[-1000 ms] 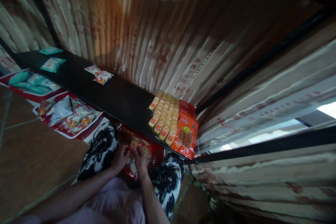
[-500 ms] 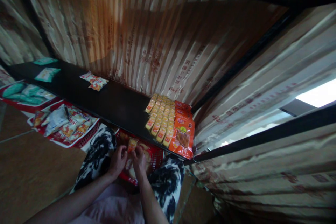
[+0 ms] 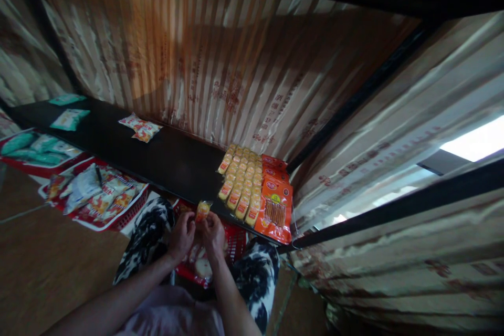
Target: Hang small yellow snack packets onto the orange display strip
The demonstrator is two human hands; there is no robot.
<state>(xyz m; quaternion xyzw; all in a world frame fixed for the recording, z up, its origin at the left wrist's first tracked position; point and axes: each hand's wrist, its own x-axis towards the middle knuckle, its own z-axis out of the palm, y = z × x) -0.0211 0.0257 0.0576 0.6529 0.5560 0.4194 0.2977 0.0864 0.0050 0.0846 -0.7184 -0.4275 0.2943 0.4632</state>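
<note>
A small yellow-and-orange wrapped snack packet [image 3: 203, 210] is held up between my hands, above the front edge of the black shelf. My right hand [image 3: 213, 235] pinches its right side and lower end. My left hand [image 3: 181, 237] has its fingers curled and closed at the packet's left edge. Beneath both hands, between my knees, is a red basket [image 3: 236, 245] with more wrapped pieces inside, partly covered by my hands. Rows of similar yellow packets [image 3: 241, 184] stand on the shelf to the right of my hands.
Orange snack bags [image 3: 274, 210] sit at the right end of the black shelf [image 3: 173, 160]. Two white-and-orange bags [image 3: 140, 127] and teal packets [image 3: 70, 119] lie further left. Red baskets [image 3: 129, 215] of bags stand on the floor at left. Pleated curtain [image 3: 232, 84] hangs behind.
Both hands have lifted the snack packet slightly up and toward the shelf, from over the basket. More of the basket's contents shows below. My view has tilted a little.
</note>
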